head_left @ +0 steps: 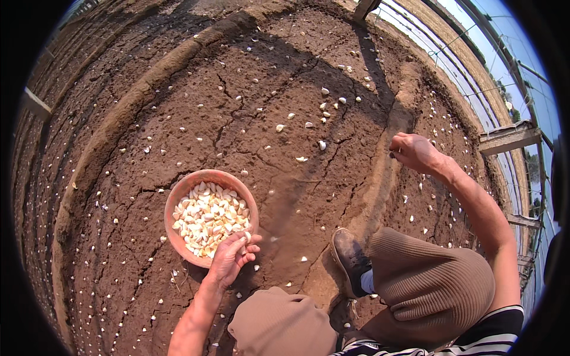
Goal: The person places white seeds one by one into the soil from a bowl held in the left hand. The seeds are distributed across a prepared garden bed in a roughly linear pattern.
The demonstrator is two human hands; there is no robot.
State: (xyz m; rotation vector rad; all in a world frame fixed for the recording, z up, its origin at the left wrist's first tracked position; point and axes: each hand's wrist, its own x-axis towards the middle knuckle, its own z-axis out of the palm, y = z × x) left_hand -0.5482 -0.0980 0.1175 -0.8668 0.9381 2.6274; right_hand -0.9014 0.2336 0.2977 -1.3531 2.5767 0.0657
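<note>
A round reddish bowl full of peeled-looking garlic cloves rests on the brown soil. Over its lower right rim is my left hand, a garlic clove pinched between thumb and fingers. My right hand is off to the right, above a raised soil ridge. Its fingers are drawn together and something dark shows at the fingertips; whether they hold anything is hidden. Between the hands, loose garlic cloves lie scattered on the cracked ground.
My shoe stands on the ridge's near end. Another soil ridge curves along the left, with rows of cloves beyond it. Wooden posts and a frame with clear sheeting line the right side. A wooden board stands at the far left.
</note>
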